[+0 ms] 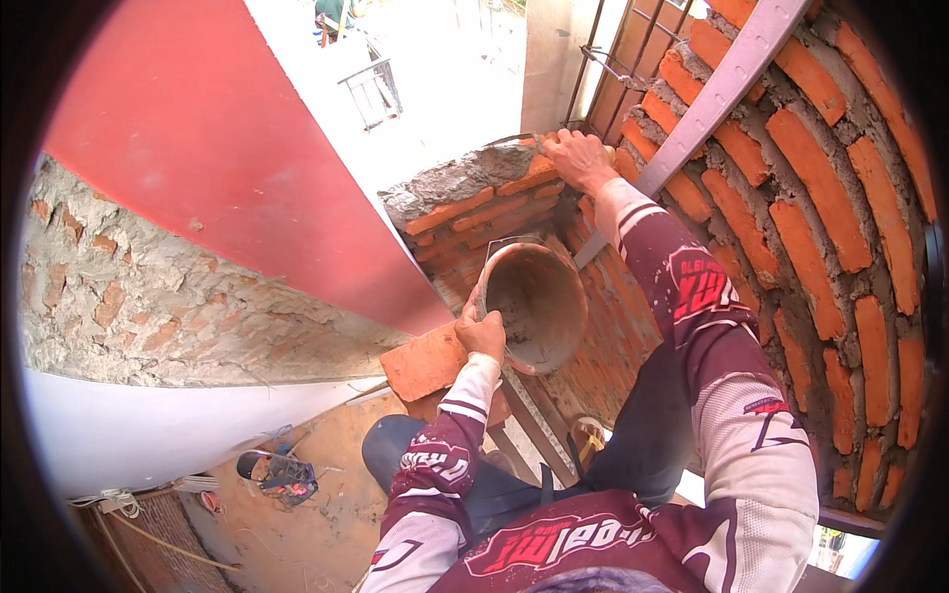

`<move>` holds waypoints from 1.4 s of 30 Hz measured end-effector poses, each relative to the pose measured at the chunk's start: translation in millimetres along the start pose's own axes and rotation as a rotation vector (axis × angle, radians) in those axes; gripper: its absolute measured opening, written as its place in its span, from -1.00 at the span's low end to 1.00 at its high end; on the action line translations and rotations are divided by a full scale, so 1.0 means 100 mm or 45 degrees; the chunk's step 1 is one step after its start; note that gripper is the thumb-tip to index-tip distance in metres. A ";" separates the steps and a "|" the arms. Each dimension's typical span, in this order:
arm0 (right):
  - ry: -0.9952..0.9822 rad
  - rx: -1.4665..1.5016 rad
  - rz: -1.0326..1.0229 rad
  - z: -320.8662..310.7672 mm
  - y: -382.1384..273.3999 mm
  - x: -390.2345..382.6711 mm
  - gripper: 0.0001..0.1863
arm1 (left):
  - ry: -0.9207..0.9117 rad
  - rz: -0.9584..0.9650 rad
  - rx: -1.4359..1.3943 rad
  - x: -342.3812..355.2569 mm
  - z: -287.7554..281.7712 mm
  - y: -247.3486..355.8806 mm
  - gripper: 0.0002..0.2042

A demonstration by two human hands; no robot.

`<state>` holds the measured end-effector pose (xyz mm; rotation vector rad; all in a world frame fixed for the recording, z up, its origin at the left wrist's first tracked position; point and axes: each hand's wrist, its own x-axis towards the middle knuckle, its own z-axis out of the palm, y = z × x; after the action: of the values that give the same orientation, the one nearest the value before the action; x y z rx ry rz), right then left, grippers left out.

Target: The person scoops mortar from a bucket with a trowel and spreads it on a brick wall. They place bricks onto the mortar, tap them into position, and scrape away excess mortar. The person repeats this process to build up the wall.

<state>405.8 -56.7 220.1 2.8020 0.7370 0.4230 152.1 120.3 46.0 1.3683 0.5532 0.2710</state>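
Note:
My left hand (482, 334) grips the near-left rim of a round bucket (534, 311) with grey residue inside. Loose orange bricks (420, 366) lie just below and left of that hand. Higher and to the right, my right hand (578, 158) has its fingers curled over a brick at the right end of a low brick wall (479, 208), topped with rough grey mortar (435, 186); what lies under the palm is partly hidden. A long flat metal strip (712, 109) runs diagonally behind my right forearm along the brickwork.
A brick wall (820, 227) rises at the right, with steel rebar (603, 69) near its top. A pink panel (217, 128) and rough plastered wall (119, 287) are at left. Below are wooden planks (534, 435) and a tangle of items (277, 474). A bright drop shows beyond.

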 end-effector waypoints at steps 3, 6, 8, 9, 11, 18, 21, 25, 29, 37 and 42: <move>0.026 -0.002 0.033 -0.07 0.04 -0.04 -0.80 | -0.027 -0.002 -0.037 0.01 -0.01 -0.01 -0.44; -0.324 0.262 0.182 -0.40 0.13 0.03 -0.71 | -0.021 -0.014 -0.003 -0.01 -0.01 0.02 -0.44; -0.512 0.516 0.295 -0.59 0.09 0.11 -0.60 | -0.018 -0.020 0.037 -0.02 -0.01 0.05 -0.44; -0.562 0.496 0.317 -0.63 0.00 0.12 -0.61 | -0.022 -0.020 0.051 -0.02 -0.01 0.05 -0.45; -0.550 0.508 0.308 -0.64 -0.21 0.11 -0.61 | -0.018 -0.022 0.043 0.00 0.01 0.04 -0.46; -0.648 0.555 0.216 -0.45 -0.67 0.16 -0.62 | 0.036 -0.006 0.017 0.06 0.04 -0.04 -0.48; -0.552 0.502 0.262 -0.49 -0.60 0.21 -0.64 | 0.032 -0.038 -0.010 0.03 0.04 -0.01 -0.48; -0.677 0.417 0.134 -0.55 -0.69 0.22 -0.68 | 0.067 -0.010 0.069 0.02 0.05 0.05 -0.51; -0.650 0.427 0.149 -0.60 -0.75 0.20 -0.65 | 0.052 0.023 0.118 0.03 0.04 0.03 -0.53; -0.417 0.576 0.202 -0.62 -0.58 0.10 -0.61 | 0.033 -0.008 0.059 0.04 0.05 0.06 -0.51; -0.292 0.691 -0.059 -0.47 -0.94 0.05 -0.54 | 0.034 -0.069 -0.004 0.00 0.07 0.14 -0.51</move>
<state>352.7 32.1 239.2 3.2364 0.9805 -0.1343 157.7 117.3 59.7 1.3460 0.6105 0.2465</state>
